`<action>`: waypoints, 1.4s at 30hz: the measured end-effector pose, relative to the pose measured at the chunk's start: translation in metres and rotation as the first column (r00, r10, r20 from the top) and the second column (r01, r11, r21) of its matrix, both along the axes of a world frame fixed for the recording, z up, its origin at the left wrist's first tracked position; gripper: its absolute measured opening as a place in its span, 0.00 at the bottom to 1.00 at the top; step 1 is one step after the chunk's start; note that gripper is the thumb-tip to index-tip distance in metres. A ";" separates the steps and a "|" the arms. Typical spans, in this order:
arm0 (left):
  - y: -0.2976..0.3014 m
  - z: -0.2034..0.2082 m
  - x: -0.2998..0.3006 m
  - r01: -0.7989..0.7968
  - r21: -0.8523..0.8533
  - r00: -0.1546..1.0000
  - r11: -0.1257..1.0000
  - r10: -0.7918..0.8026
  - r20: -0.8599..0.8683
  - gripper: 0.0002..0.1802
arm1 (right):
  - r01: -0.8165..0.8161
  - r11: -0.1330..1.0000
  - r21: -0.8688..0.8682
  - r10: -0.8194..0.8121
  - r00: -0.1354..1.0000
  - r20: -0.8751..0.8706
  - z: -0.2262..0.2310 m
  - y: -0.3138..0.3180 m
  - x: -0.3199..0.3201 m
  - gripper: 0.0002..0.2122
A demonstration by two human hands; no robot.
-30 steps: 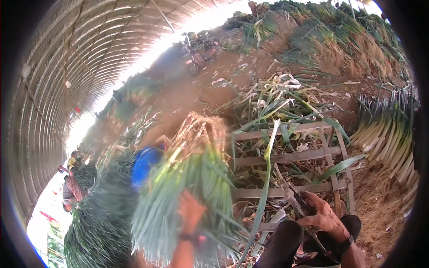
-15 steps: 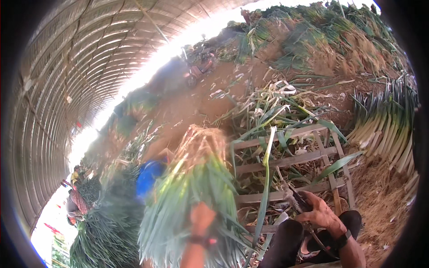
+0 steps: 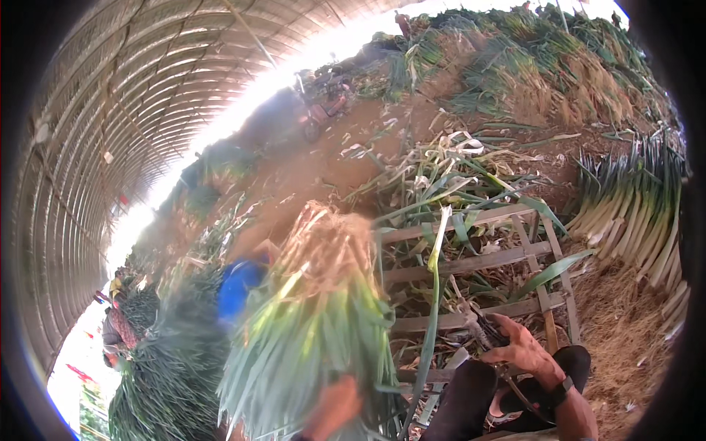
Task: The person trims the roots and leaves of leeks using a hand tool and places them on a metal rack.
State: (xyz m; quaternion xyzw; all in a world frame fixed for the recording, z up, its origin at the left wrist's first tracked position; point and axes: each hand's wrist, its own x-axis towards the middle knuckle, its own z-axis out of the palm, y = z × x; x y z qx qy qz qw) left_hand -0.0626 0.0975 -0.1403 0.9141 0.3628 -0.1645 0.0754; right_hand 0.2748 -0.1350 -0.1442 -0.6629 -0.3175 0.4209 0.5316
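Note:
A big bundle of green onions (image 3: 316, 316) lies in front of me, its tan roots away from me and its green leaves toward me. My left hand (image 3: 337, 404) is over the leaf end, smeared by motion, so its fingers cannot be read. Beside my knees, my right hand (image 3: 521, 349) is closed around a dark hand tool (image 3: 491, 332) with a thin hose or cord trailing below. Between the hands, a single green onion (image 3: 434, 272) with a pale stem lies across a wooden slatted frame (image 3: 471, 269).
Stripped leaves (image 3: 456, 173) litter the ground beyond the frame. Cleaned green onions (image 3: 632, 213) lie at right beside a heap of root fibres (image 3: 618, 331). More bundles (image 3: 173, 367) and a blue object (image 3: 240, 288) are at left. A large pile (image 3: 529, 66) lies at the back.
My left hand has moved down over the leaves, nearer to me. The right hand keeps its hold on the tool, nearly unmoved. The view has shifted slightly.

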 end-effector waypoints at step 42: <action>0.239 0.016 0.088 -0.345 0.106 0.925 0.933 0.319 0.204 0.39 | -0.116 0.993 -0.019 0.115 0.993 -0.019 0.017 0.004 -0.002 0.37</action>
